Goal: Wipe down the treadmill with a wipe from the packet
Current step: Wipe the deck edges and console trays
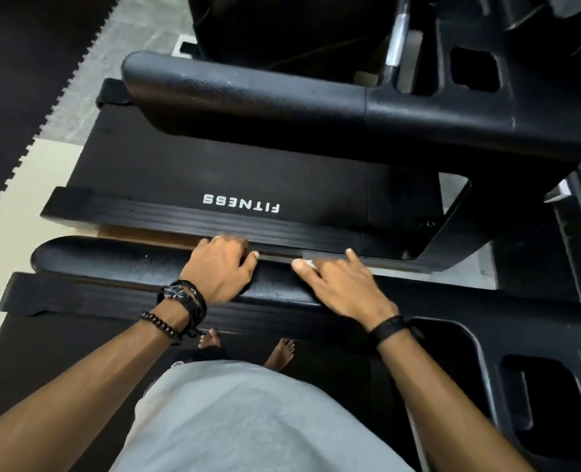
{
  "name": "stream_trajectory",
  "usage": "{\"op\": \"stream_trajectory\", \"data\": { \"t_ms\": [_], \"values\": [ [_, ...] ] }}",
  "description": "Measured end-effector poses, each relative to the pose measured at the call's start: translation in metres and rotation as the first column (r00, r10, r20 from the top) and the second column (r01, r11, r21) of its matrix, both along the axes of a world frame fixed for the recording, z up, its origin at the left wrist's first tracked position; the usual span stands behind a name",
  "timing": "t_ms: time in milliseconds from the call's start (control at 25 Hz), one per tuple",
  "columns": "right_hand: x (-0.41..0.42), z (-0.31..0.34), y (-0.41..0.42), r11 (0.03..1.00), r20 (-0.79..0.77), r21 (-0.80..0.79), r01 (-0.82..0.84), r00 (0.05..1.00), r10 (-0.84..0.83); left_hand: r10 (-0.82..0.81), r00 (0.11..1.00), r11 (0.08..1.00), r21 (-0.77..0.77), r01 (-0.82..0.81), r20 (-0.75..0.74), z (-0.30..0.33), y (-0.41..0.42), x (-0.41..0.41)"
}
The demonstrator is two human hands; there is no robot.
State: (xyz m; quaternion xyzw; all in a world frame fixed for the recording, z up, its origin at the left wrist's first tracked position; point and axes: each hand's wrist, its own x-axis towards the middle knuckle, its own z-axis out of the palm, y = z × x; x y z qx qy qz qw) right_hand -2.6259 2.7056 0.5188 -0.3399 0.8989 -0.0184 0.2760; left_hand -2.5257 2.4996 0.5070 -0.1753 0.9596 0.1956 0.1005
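Your left hand (219, 264) curls over the near handrail (152, 264) of the treadmill (507, 321), fingers wrapped over its far edge; that looks like a bracing grip, steadying you as you lean across. Your right hand (343, 287) lies just to the right on the same rail, fingers spread and fairly flat, pressing down on a white wipe (311, 264), of which only a small pale edge shows beside the thumb. A flat palm spreads pressure over the rounded top, which suits wiping better than a pinch.

The handrail's long axis runs left to right across the view, its rounded free end pointing left and its right end joining the console frame (534, 386). Strokes would most sensibly follow that axis. The packet is not in view. Beyond the rail lies a second treadmill's deck (241, 178), marked FITNESS.
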Motion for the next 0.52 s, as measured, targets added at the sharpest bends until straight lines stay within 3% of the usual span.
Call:
{"op": "stream_trajectory", "data": {
  "t_ms": [120,200,360,520],
  "values": [
    [0.017,0.009,-0.027,0.998,-0.078,0.023,-0.063,0.995,0.064,-0.034,0.999,0.999,-0.007,0.034,0.003,-0.001,-0.001,-0.004],
    [0.030,0.020,-0.013,0.998,-0.050,-0.011,-0.061,0.997,0.061,-0.056,0.998,0.998,0.009,0.056,-0.001,-0.003,-0.004,-0.003],
    [0.018,0.043,0.032,0.993,0.040,0.009,0.122,0.992,-0.122,-0.082,0.995,0.996,0.030,0.084,-0.048,-0.003,-0.007,-0.004],
    [-0.005,0.033,-0.023,0.942,0.124,0.188,0.276,0.945,-0.302,-0.104,0.992,0.994,0.027,0.106,-0.067,-0.005,-0.006,-0.001]
  ]
}}
